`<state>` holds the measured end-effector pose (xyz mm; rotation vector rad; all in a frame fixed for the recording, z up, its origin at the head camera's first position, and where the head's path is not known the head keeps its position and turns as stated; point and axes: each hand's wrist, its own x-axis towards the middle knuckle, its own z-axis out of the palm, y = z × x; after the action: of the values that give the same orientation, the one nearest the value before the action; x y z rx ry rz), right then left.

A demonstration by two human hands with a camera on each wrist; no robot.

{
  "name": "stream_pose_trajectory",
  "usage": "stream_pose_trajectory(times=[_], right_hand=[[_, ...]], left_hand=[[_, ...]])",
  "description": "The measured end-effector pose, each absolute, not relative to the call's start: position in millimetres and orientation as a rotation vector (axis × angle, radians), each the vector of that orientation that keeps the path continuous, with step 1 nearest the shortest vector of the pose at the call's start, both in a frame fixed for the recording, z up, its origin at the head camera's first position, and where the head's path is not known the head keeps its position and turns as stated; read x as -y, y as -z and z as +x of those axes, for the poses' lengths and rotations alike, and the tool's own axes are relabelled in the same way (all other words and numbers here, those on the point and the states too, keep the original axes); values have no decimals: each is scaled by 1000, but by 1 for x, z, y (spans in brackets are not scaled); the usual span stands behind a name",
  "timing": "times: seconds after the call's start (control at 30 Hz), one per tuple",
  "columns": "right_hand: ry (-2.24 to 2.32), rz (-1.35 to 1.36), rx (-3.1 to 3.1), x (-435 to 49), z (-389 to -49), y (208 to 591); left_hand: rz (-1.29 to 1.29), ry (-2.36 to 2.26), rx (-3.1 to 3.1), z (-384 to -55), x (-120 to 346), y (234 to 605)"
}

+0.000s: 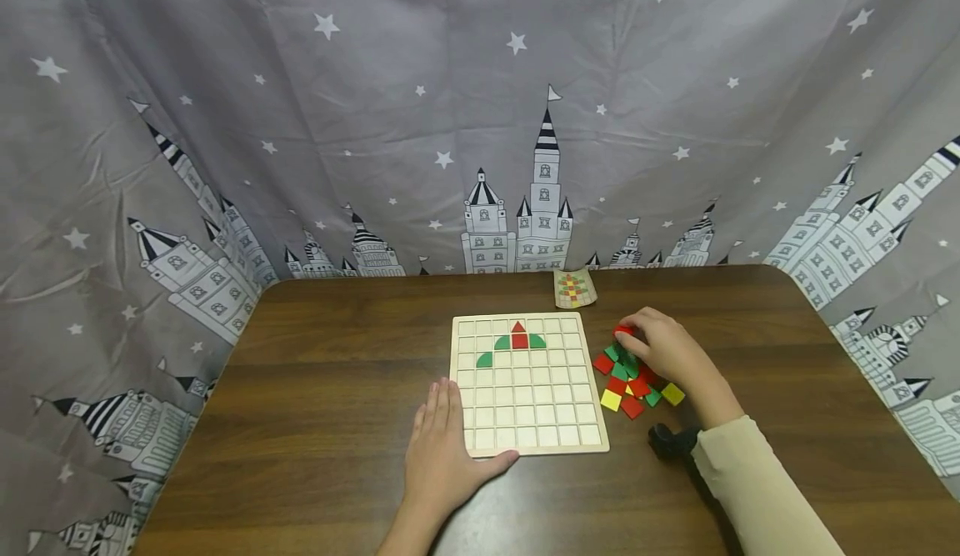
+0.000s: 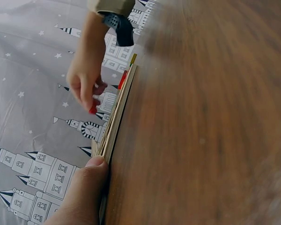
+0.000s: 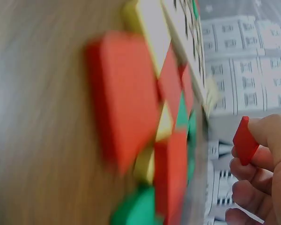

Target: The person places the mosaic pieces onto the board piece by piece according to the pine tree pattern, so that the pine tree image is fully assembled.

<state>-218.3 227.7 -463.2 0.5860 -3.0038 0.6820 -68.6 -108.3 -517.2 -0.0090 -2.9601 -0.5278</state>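
Note:
My right hand [image 1: 669, 354] pinches a red tile [image 3: 245, 140] between thumb and fingers, raised over a loose pile of tiles. My left hand [image 1: 441, 460] lies with straight fingers along the left edge of a wooden grid board [image 1: 532, 451], its thumb stretched along the front edge. In the board's upper cells sit a red square tile [image 1: 520, 342] with a red triangle tile [image 1: 518, 328] above it. Green quarter-round tiles flank the square, and another green quarter-round tile [image 1: 484, 360] is one row down to the left.
Red, green and yellow tiles, such as a yellow square [image 1: 611, 399], lie heaped right of the board. Behind it, a small pattern card [image 1: 574, 289] stands near the table's back edge. A grey castle-print curtain [image 1: 375, 122] hangs behind the brown wooden table [image 1: 315, 414].

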Motion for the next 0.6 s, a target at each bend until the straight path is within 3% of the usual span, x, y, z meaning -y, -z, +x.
stream_pose_trajectory(times=[0.6], right_hand=[[-631, 953, 2946, -99, -213, 456]], left_hand=[[-21, 511, 2957, -69, 108, 516]])
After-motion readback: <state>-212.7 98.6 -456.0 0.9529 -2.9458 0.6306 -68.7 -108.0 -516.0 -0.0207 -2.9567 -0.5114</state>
